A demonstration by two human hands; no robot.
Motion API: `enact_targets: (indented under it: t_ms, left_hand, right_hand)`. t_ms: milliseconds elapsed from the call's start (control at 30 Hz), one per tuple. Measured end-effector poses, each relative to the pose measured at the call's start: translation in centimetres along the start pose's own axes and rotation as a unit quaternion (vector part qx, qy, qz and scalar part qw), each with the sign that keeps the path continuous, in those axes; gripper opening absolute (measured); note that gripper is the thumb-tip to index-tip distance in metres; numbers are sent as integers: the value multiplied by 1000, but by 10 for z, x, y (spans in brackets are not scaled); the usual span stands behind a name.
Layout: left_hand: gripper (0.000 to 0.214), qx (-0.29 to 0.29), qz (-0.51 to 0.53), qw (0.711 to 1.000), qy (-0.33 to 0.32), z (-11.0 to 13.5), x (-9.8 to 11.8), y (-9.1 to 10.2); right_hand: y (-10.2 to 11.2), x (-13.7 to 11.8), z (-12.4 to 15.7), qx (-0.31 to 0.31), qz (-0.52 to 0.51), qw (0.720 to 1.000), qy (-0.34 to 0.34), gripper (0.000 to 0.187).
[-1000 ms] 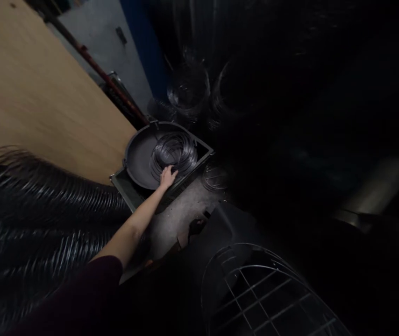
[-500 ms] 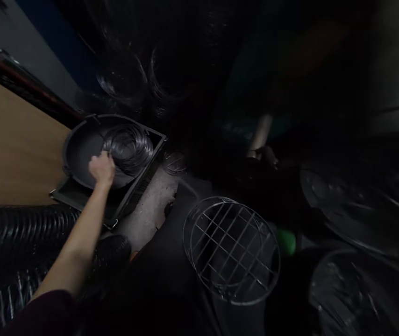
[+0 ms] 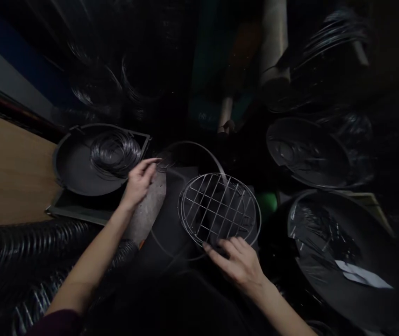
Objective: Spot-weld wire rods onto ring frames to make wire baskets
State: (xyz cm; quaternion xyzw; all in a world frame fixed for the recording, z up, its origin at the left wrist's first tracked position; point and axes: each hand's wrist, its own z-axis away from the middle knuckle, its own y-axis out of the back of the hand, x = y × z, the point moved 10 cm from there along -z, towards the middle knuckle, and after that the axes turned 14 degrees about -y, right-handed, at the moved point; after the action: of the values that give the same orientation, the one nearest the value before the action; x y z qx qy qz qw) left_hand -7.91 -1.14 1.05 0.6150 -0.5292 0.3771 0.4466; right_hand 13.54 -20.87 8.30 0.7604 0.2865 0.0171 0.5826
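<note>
My left hand (image 3: 139, 184) pinches a thin wire ring (image 3: 210, 153) at its left side. The ring is blurred by motion and is held over a round wire grate (image 3: 217, 200). Crossed bars fill the grate, which rests on a dark surface in front of me. My right hand (image 3: 239, 263) has its fingers curled at the grate's near rim, thumb and fingertips against the wire. Left of my left hand, a large dark bowl (image 3: 75, 170) holds a pile of wire rings (image 3: 115, 151).
A dark crate (image 3: 69, 207) supports the left bowl. Stacked coils of wire (image 3: 31, 240) lie at the lower left. On the right stand two dark bowls, a far one (image 3: 329, 149) and a near one (image 3: 371, 308) containing a white slip (image 3: 362, 274). A green object (image 3: 267, 203) is beside the grate.
My left hand has moved right from the pile of rings, bringing a wire ring out over the grate. My right hand has come into view at the grate's near rim. The view has shifted right.
</note>
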Motion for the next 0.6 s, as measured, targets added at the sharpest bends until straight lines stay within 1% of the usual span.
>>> enact_targets:
  t_ms: [67,100,133,167,200,233,267,300,333,367,400,467,533,600]
  left_hand:
    - [32,-124,1,992,0,0,-10,-63]
    - [33,-179,-1,984,-1,0,-16,-89]
    - [35,-227,-3,974,-5,-1,-22,-110]
    - [37,-270,-5,963,-13,-1,-27,-127]
    - [38,-309,-2,951,-22,-2,-30,-140]
    - [40,-347,3,937,-31,-2,-32,-151]
    - [42,-384,10,923,-37,-2,-33,-158]
    - [45,-417,15,908,-40,-2,-34,-164]
    - [48,-446,16,894,-42,-2,-34,-168]
    - [50,-472,14,880,-43,-2,-35,-171]
    - [52,-491,8,870,-45,-2,-36,-173]
    - [55,-512,-10,857,-54,-4,-38,-176]
    - [55,-519,-27,852,-65,-6,-39,-179]
    - [54,-520,-43,849,-77,-6,-40,-181]
  right_hand:
    - [8,17,14,32,-11,998,-54,23]
    - [14,32,22,58,-21,992,-108,21]
    - [21,52,32,88,-35,978,-184,20]
    - [25,75,45,114,-54,952,-278,20]
    - [25,99,61,126,-77,915,-375,21]
    - [20,120,78,125,-102,872,-463,26]
    - [11,136,92,111,-128,830,-531,33]
    - [-1,147,103,88,-151,798,-577,40]
    - [-14,155,109,62,-170,776,-604,46]
    - [-25,160,112,39,-185,763,-618,50]
    - [-35,164,113,22,-198,756,-623,52]
    - [-49,167,110,8,-217,752,-622,53]
    - [-52,166,105,19,-222,758,-614,53]
    - [-47,162,100,38,-203,771,-602,54]
